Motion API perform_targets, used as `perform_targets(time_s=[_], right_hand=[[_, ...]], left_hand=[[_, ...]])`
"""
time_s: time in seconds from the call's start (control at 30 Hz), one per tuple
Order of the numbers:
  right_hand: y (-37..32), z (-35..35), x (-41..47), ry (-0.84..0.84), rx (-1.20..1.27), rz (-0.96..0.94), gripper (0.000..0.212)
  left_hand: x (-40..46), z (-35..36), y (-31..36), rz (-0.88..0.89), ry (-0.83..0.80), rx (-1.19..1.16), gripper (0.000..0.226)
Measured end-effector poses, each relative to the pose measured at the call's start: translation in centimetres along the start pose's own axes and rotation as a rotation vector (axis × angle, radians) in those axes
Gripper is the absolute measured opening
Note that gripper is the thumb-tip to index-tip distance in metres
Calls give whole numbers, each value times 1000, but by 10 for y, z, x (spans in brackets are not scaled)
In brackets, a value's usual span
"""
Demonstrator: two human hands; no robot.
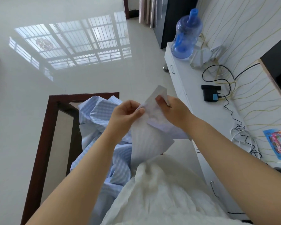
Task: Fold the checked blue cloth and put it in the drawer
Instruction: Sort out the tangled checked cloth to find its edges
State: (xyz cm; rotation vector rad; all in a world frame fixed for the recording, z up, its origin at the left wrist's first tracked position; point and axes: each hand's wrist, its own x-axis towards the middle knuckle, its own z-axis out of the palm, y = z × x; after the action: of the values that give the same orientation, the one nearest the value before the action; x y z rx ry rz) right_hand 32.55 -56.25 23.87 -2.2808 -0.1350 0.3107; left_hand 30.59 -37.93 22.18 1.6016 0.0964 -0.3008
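The checked blue cloth point(101, 114) lies crumpled over a dark wooden table frame with a glass top point(44, 127). One part of it, with the pale underside showing, is lifted in front of me. My left hand point(126, 114) pinches an edge of that lifted part. My right hand point(172, 109) grips the same piece a little higher and to the right, thumb on top. A white cabinet with drawers point(178, 78) stands to the right; its drawer fronts with metal handles point(172, 69) look closed.
On the cabinet top are a blue water bottle point(185, 34), a black device with cables point(210, 93) and a colourful picture point(279, 142). A white fluffy garment point(161, 192) covers my lap. Glossy white floor stretches to the left and beyond.
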Motion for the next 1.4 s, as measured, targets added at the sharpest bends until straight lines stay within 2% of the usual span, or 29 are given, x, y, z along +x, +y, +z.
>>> perform_targets(time_s=[0.03,0.13,0.23,0.3,0.37,0.43,0.47,0.53,0.6,0.67,0.77,0.83,0.87,0.93,0.97,1.0,1.07,1.13,1.2,1.23,1.33,1.4], right_hand=[[1,0,1,26,-11,-22,36],[-1,3,2,38,-12,-150,28],[-8,2,6,-5,-93,-244,22],[-10,-2,10,72,-102,-290,19],[-11,-10,14,181,-73,-309,20],[-6,-22,22,254,10,-270,22],[-3,-29,28,292,64,-247,25],[4,-46,39,361,158,-193,32],[15,-69,45,382,154,-150,37],[30,-92,47,231,-10,-170,31],[53,-111,40,-324,-390,-177,21],[65,-106,26,-569,-554,-214,11],[71,-102,20,-611,-548,-231,5],[83,-96,14,-612,-458,-276,15],[88,-96,14,-614,-442,-294,14],[92,-99,17,-609,-445,-311,12],[100,-107,24,-566,-468,-275,20],[107,-119,29,-443,-370,-157,22],[111,-134,34,-276,-231,-85,22],[112,-141,36,-192,-183,-81,24],[119,-159,47,56,-82,-24,28],[129,-168,56,188,-4,57,30]], left_hand=[[-1,-4,-3,4,24,34,14],[0,-6,-4,59,192,330,27],[0,-1,0,116,240,394,24],[-1,3,-3,29,158,346,22],[1,4,-22,-103,37,355,35],[-1,7,-55,-254,-100,446,41],[-3,11,-73,-324,-138,504,37],[-8,23,-101,-412,-106,557,30],[-9,42,-111,-408,38,599,23],[-4,62,-99,-384,178,639,19],[19,89,-59,-294,297,683,14],[35,109,-26,-196,270,746,13],[42,121,-8,-151,206,766,12],[51,143,18,-78,63,798,10],[53,152,27,-62,29,801,11],[53,157,31,-59,22,746,10],[47,159,29,-90,54,477,8],[33,153,14,-169,67,394,25],[16,143,-16,-316,41,584,45],[6,137,-36,-400,26,693,46],[-23,116,-93,-634,135,879,11],[-45,99,-119,-803,299,888,18]])
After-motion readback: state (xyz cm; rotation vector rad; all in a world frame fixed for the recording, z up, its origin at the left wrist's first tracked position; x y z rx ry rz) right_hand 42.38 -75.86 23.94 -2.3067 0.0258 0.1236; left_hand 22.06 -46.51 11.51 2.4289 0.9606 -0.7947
